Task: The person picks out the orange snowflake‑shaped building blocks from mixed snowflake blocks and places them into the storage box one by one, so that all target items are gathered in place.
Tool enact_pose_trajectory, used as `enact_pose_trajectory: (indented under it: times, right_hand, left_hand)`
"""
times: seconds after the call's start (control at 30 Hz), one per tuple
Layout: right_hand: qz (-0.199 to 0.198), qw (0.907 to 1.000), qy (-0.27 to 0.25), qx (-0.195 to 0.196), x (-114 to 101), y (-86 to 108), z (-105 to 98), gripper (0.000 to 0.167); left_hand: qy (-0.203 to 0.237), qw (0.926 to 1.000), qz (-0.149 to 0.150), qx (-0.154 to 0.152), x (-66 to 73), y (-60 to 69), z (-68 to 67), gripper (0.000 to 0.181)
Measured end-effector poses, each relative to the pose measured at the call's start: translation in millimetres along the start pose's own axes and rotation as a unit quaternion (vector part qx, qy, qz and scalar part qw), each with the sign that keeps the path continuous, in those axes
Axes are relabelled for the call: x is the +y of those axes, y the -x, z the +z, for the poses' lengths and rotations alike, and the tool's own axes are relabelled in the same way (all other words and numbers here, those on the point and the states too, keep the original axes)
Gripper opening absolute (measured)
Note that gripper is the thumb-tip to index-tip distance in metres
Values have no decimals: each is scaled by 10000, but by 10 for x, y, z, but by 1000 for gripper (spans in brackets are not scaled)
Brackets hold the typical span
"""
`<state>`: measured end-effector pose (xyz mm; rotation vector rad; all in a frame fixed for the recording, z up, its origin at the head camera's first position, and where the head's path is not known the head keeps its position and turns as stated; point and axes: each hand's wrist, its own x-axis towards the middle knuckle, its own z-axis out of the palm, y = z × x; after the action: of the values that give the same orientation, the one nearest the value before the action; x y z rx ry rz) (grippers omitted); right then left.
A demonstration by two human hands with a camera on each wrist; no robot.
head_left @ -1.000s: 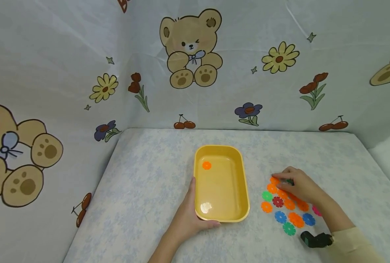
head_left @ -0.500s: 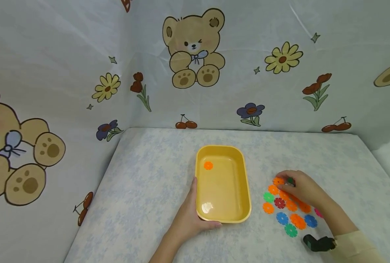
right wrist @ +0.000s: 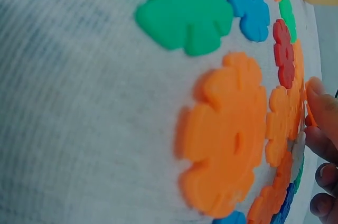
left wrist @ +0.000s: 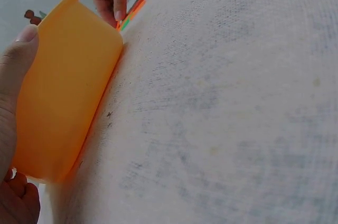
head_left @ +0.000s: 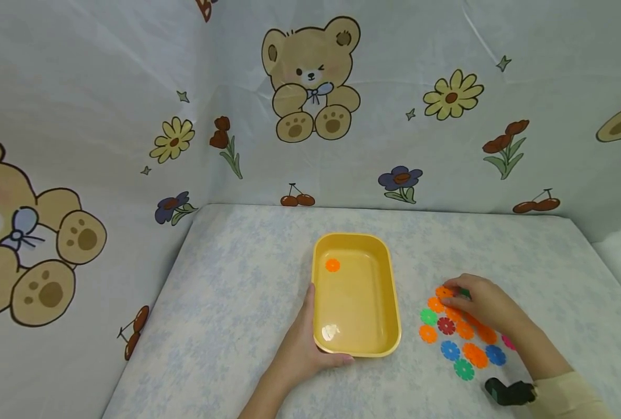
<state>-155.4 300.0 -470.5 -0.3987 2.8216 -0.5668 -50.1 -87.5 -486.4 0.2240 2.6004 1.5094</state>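
Note:
A yellow tray (head_left: 354, 291) stands mid-table with one orange flower-shaped piece (head_left: 333, 265) inside. My left hand (head_left: 306, 343) grips its lower left corner, thumb along the near rim; the left wrist view shows the tray's outer wall (left wrist: 68, 86). To the right lies a loose cluster of flower pieces, among them green (head_left: 464, 369), blue (head_left: 450, 350) and red (head_left: 446, 325) ones. My right hand (head_left: 480, 299) is at the cluster's far end, thumb and fingers pinching an orange piece (head_left: 444, 292). In the right wrist view, its fingertips (right wrist: 315, 86) hold an orange edge.
A black object (head_left: 509, 392) lies beside the right sleeve, near the cluster's front. Behind the table (head_left: 237, 262) hangs a pale cloth (head_left: 373, 35) printed with bears and flowers, which also covers the left side.
My right fingers have drawn in closer around the orange piece at the cluster's far end. My left hand keeps its grip on the tray. The head view has shifted slightly.

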Motion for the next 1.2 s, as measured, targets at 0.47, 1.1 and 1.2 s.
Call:
enact_pose_trajectory:
  times: [0.47, 1.1, 1.2]
  right_hand:
    - [-241, 9851, -778, 1516, -399, 2, 53, 33]
    - [-1780, 9573, -1262, 1897, -1432, -259, 335, 29]
    - [-1898, 9590, -1273, 1678, -1553, -312, 392, 29]
  left_hand:
    - [38, 10000, -55, -7, -3, 0, 0, 146]
    - [72, 9999, 36, -82, -5, -6, 4, 143]
    - [82, 9999, 43, -86, -1, -3, 3, 142]
